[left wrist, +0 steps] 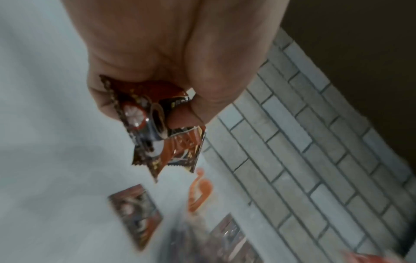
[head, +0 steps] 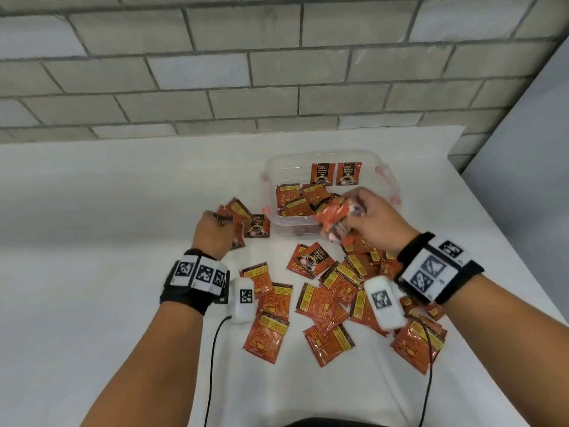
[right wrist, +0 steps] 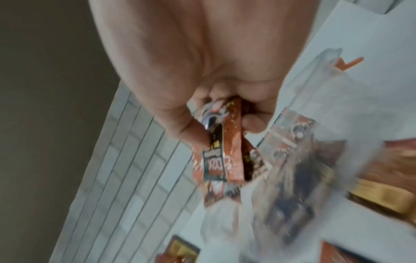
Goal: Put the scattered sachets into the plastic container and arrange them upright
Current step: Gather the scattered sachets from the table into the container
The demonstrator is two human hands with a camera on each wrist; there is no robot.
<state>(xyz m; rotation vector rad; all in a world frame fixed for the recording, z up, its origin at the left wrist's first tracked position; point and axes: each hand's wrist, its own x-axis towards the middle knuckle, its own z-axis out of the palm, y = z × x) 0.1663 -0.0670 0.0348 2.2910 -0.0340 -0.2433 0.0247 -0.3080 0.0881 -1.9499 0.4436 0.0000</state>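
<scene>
Sachets of orange-and-brown foil (head: 329,306) lie scattered on the white tabletop (head: 92,211) before the clear plastic container (head: 391,180), which already holds several, two upright against its far wall. The left hand (head: 212,232) grips a few beside the container; the right hand (head: 374,220) clutches a bunch (head: 334,221) over its near rim. A grey brick wall (head: 246,72) stands behind.

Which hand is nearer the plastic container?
Right. The right hand holds a bunch of sachets over the plastic container near rim; the left hand holds sachets beside it, left of its wall.
</scene>
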